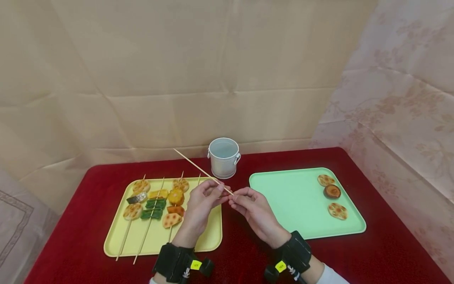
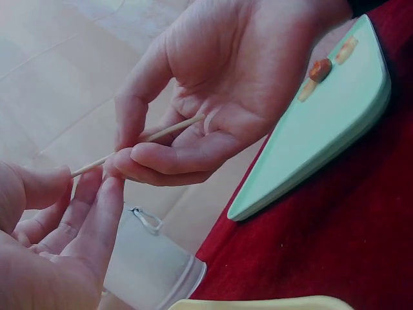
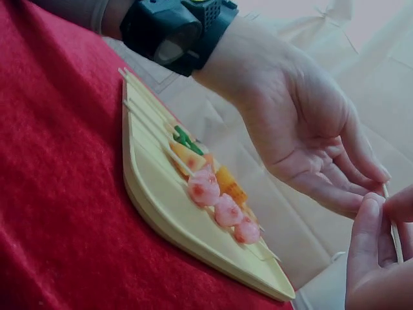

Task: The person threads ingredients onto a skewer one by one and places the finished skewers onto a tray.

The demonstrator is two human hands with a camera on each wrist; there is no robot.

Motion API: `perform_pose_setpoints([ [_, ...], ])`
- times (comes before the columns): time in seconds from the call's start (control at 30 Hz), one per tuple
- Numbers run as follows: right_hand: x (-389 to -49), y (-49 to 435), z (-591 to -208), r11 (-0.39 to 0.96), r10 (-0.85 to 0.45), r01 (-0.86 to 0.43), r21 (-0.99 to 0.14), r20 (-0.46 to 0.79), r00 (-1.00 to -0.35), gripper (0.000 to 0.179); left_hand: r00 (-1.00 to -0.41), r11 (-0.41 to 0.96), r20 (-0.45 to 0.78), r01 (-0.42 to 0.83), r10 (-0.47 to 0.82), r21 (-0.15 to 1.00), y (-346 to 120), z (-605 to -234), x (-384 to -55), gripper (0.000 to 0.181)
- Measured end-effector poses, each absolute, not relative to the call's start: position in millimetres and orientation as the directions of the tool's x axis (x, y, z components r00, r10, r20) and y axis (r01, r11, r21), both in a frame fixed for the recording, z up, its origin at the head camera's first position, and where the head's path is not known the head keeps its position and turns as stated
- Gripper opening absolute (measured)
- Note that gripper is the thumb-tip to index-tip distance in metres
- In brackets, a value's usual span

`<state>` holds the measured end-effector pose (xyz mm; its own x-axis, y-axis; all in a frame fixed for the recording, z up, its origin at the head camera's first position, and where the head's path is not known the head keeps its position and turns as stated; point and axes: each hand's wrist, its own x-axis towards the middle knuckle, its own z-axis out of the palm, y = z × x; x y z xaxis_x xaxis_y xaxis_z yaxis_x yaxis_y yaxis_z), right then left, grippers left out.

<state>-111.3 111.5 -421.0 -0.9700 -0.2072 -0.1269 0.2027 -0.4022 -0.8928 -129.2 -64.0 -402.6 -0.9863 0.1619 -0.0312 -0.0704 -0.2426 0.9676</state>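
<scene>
A bare wooden skewer [image 1: 194, 165] slants up and left over the middle of the table. My left hand [image 1: 205, 203] pinches it between thumb and fingers near its lower part. At its lower end, my right hand [image 1: 258, 213] pinches it too, and the hands' fingertips meet. In the left wrist view, the skewer [image 2: 171, 130] runs between both hands, its end by the right palm. Under and beside my left hand lies a yellow tray [image 1: 198, 240] of loaded skewers. The right wrist view shows one with pink balls [image 3: 228, 210], mostly hidden by my hand in the head view.
A white metal bucket [image 1: 223, 159] with side handles stands at the back. On the right, a green tray [image 1: 280, 197] holds two round browned slices [image 1: 337, 211] and a mushroom-like brown piece [image 1: 332, 191]. Two skewer ends overhang the yellow tray's front edge. Red cloth [image 1: 241, 240] covers the table.
</scene>
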Motion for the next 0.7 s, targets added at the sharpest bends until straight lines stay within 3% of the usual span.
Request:
perform_pose_setpoints([
  [0.33,-113.5,111.8,-421.9,-0.263,-0.163,0.163,-0.951,-0.122,-0.979,0.036,-0.999,-0.222,-0.002,-0.013,0.053,0.975,-71.4,-397.7,-134.3,0.017],
  [0.7,-124.2,127.0,-419.0,-0.089,-0.039,0.075,-0.993,-0.071,-0.997,0.031,-0.995,0.002,0.044,0.045,0.09,0.999,-68.5,-401.2,-134.6,0.019],
])
